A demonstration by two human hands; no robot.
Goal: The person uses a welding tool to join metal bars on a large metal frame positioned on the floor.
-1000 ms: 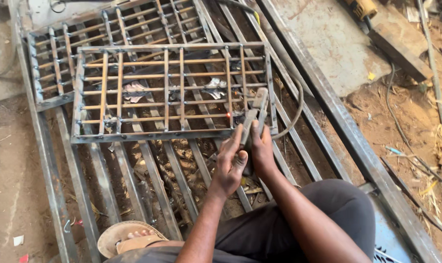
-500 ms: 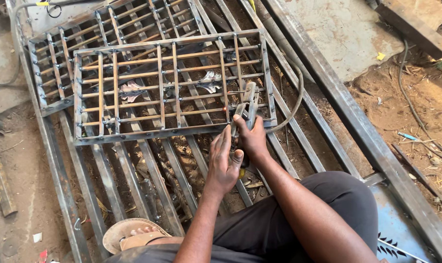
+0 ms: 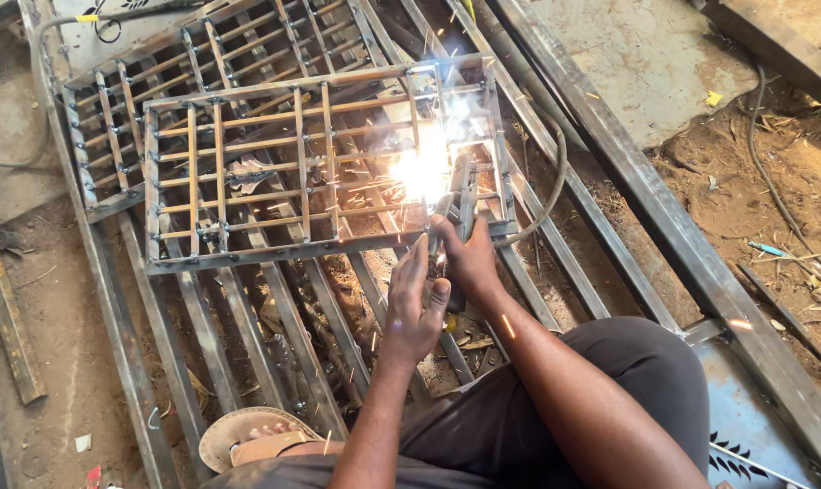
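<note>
Nearest the camera, the person's knee in dark trousers [image 3: 610, 380] fills the lower right, and a sandalled foot [image 3: 248, 439] rests on the dirt at the lower edge. Both forearms reach up from there. The left hand [image 3: 417, 303] is open, fingers straight and together, held edge-on just beside the right hand [image 3: 472, 258], which is closed around the handle of a welding electrode holder [image 3: 460, 195]. A dark cable [image 3: 551, 181] loops away from the holder to the right. At the holder's tip a bright white arc [image 3: 421, 172] flares against the near right part of a small metal grille [image 3: 320, 163], throwing sparks over the hands. The grille lies flat on top of a larger barred frame [image 3: 130, 118], whose long rails [image 3: 202, 335] run under it toward the person. Beyond, to the right, a long steel beam [image 3: 664, 226] crosses diagonally, with a concrete slab [image 3: 646, 63] and reddish dirt [image 3: 773, 181] behind it.
</note>
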